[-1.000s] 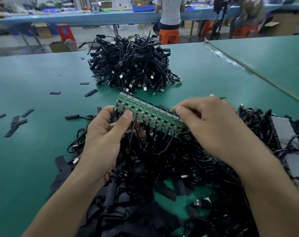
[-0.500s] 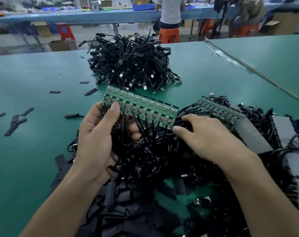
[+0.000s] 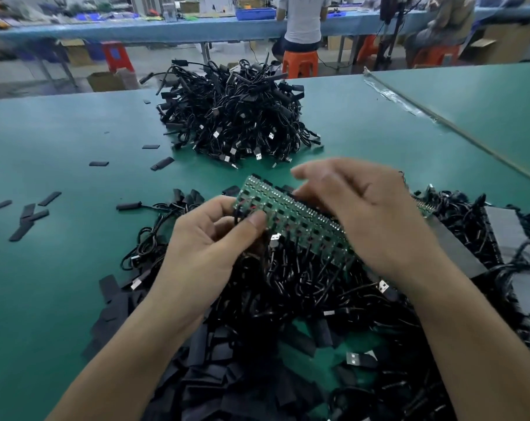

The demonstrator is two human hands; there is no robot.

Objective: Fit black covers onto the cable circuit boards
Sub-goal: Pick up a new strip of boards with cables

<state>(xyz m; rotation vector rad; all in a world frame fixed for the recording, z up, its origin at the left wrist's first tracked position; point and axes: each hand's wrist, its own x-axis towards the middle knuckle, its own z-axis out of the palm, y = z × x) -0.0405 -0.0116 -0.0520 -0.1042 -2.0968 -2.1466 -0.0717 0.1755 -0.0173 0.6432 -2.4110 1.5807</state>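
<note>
The left hand (image 3: 209,247) grips the left end of a long green circuit-board strip (image 3: 291,221), the thumb pressed flat on its face and the fingers curled behind it. The strip is held up off the table at the middle of the view, slanting from 10 o'clock down to 4 o'clock. Thin black wires hang from its near edge into a loose tangle of black cables (image 3: 288,287) with silver plugs underneath.

The right hand (image 3: 367,214) lies over the right part of the strip with its fingers reaching toward the far edge. It is blurred, and I cannot tell whether it pinches the strip or only touches it.

At 6 o'clock, close to the person, lies a heap of flat black rectangular covers (image 3: 212,378). More loose black covers (image 3: 30,214) are scattered at 9 o'clock on the green table mat (image 3: 60,284). At 12 o'clock, well apart from the hands, sits a tall pile of black cables (image 3: 233,117). At 3 o'clock the end of a second green board strip (image 3: 423,207) shows just past the right hand, lying on the tangle.

Beyond the table, a person in a white shirt (image 3: 303,19) sits on an orange plastic stool (image 3: 300,63).
</note>
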